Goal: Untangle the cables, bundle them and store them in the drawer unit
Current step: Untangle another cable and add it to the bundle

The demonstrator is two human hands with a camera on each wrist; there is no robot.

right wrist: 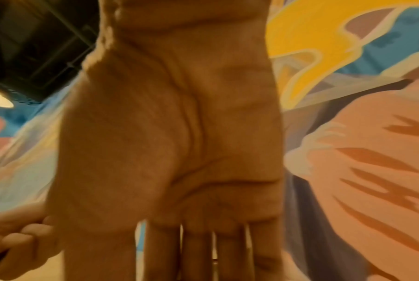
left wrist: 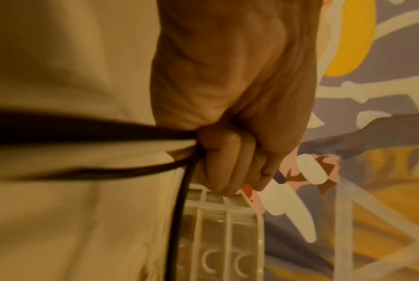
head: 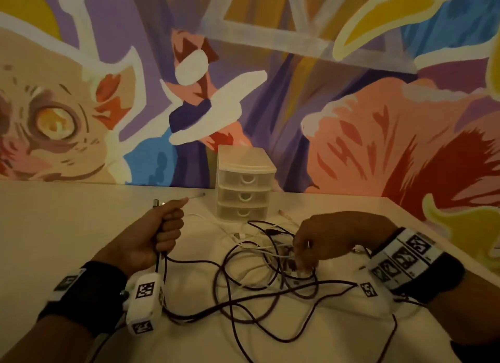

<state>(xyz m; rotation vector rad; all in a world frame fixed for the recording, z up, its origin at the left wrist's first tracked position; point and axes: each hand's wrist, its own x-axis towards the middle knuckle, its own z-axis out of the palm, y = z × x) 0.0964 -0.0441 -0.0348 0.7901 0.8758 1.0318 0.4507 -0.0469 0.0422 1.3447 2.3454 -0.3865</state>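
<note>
A tangle of dark cables (head: 270, 289) and white cables (head: 238, 236) lies on the white table (head: 67, 227) in front of me. My left hand (head: 167, 227) is a raised fist gripping dark cable strands, with plug ends (head: 157, 201) sticking out above it. In the left wrist view the fist (left wrist: 230, 161) holds the dark cable (left wrist: 83, 129) running off to the left. My right hand (head: 324, 240) hovers palm down over the tangle's right side, its fingertips (head: 301, 265) reaching down among the strands. In the right wrist view its fingers (right wrist: 196, 256) look straight. The small three-drawer plastic unit (head: 244, 189) stands behind the cables, drawers closed.
A painted mural wall (head: 351, 119) rises right behind the table and the drawer unit (left wrist: 218, 237). The table's right edge (head: 433, 227) runs diagonally close to my right wrist. A loose white cable end (head: 197, 196) lies left of the unit.
</note>
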